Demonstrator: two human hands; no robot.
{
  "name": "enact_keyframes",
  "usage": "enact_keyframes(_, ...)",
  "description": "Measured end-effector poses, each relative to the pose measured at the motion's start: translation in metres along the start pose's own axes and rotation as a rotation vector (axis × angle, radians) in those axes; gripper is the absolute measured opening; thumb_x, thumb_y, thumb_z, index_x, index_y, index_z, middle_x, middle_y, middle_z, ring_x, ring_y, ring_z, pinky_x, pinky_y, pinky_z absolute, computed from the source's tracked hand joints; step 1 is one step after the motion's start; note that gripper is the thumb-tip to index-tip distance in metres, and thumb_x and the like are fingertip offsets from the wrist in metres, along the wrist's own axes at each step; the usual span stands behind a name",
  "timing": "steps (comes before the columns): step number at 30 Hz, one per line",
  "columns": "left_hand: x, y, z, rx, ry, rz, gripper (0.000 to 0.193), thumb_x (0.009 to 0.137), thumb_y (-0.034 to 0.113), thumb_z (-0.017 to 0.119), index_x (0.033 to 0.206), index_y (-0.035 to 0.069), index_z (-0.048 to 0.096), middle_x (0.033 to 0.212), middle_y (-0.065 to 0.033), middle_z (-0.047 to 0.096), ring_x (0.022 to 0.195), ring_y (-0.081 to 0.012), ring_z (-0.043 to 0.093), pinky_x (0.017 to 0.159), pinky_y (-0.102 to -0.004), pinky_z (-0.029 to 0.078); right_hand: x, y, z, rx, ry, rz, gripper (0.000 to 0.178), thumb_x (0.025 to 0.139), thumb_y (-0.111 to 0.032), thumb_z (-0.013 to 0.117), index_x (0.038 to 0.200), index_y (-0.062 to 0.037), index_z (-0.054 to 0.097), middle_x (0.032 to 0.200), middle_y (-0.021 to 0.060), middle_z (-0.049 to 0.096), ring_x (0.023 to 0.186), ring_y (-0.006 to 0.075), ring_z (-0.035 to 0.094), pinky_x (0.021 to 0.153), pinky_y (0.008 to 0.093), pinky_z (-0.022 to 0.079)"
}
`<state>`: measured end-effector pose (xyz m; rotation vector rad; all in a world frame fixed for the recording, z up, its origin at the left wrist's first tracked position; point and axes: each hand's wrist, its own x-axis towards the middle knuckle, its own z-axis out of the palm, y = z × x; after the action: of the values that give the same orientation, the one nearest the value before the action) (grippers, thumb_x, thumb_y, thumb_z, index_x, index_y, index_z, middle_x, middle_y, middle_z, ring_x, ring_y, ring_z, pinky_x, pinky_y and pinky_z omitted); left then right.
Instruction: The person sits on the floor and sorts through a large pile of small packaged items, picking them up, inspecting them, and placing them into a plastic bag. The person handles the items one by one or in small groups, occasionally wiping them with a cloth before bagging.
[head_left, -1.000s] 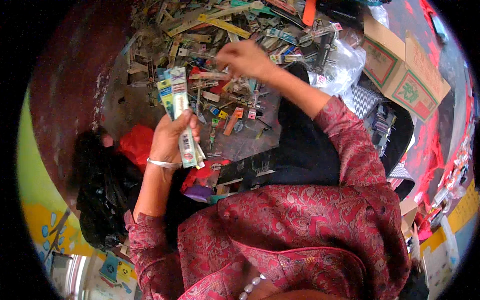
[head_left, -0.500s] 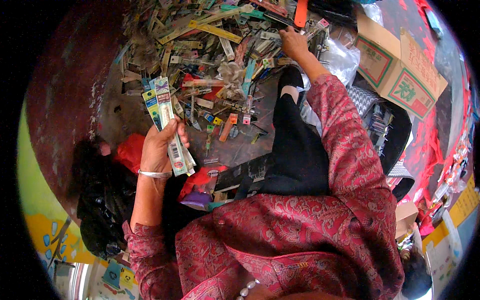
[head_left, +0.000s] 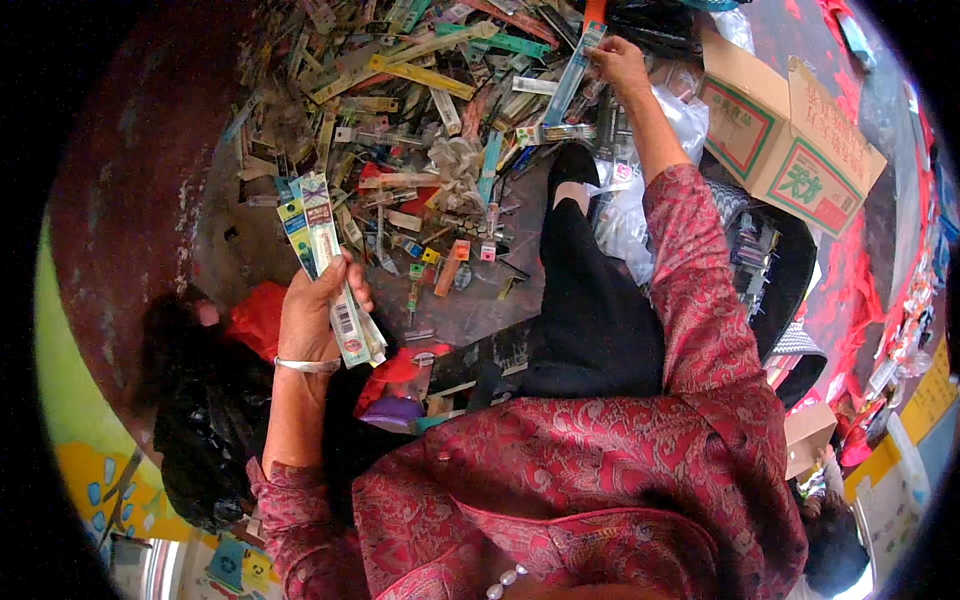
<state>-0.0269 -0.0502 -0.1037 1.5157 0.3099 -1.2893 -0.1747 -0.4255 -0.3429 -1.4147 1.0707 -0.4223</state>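
Observation:
My left hand (head_left: 326,290) is closed round several long narrow plastic packets (head_left: 322,225), whitish with a barcode on the front one and a yellow-green one behind. They stick out above and below my fist, over the near left side of the pile. At the far side of the pile, my right hand (head_left: 620,65) pinches the upper part of a long narrow blue packet (head_left: 573,78) between thumb and fingers. Beneath both hands spreads a pile of loose slim packets and strips (head_left: 410,90), many of them faded or dirty.
An open cardboard box (head_left: 790,140) stands at the far right, beside clear plastic bags (head_left: 680,125). Nearer lies a black container (head_left: 765,260) holding slim packets. A black plastic bag (head_left: 205,410) is at my left. My black-shod foot (head_left: 575,175) rests at the pile's right edge.
My right hand has lifted the blue packet from the pile and moved slightly right and away. My left hand still holds its bunch, a little lower in view.

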Motion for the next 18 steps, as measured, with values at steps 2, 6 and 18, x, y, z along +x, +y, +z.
enact_keyframes(2, 0.001, 0.001, 0.001, -0.014, -0.007, -0.003, 0.010, 0.084, 0.014, 0.046, 0.089, 0.004, 0.045, 0.066, -0.0031, 0.046, 0.057, -0.0138, 0.048, 0.051, -0.0262, 0.043, -0.001, 0.001, 0.003, 0.197, -0.065, 0.175, 0.012, 0.069, -0.007, 0.064, 0.072, -0.0031, 0.053, 0.059, 0.0037, 0.055, 0.043, 0.0120, 0.050, 0.036, 0.0225, 0.036)
enact_keyframes(6, -0.001, -0.002, -0.003, -0.093, -0.034, 0.017, 0.011, 0.086, 0.014, 0.044, 0.090, 0.004, 0.044, 0.063, -0.0021, 0.043, 0.054, -0.0131, 0.046, 0.049, -0.0252, 0.042, -0.033, -0.033, 0.044, 0.425, -0.236, 0.291, 0.013, 0.072, -0.009, 0.063, 0.073, -0.0057, 0.050, 0.059, 0.0048, 0.054, 0.041, 0.0104, 0.045, 0.036, 0.0211, 0.032)
enact_keyframes(18, -0.011, 0.013, 0.017, -0.161, -0.191, -0.072, 0.033, 0.086, 0.026, 0.046, 0.104, -0.002, 0.046, 0.089, -0.0141, 0.058, 0.072, -0.0209, 0.059, 0.065, -0.0310, 0.051, -0.178, -0.159, 0.153, 0.426, -0.950, 0.229, 0.012, 0.077, -0.008, 0.056, 0.083, 0.0025, 0.052, 0.066, 0.0066, 0.057, 0.049, 0.0087, 0.053, 0.042, 0.0171, 0.042)
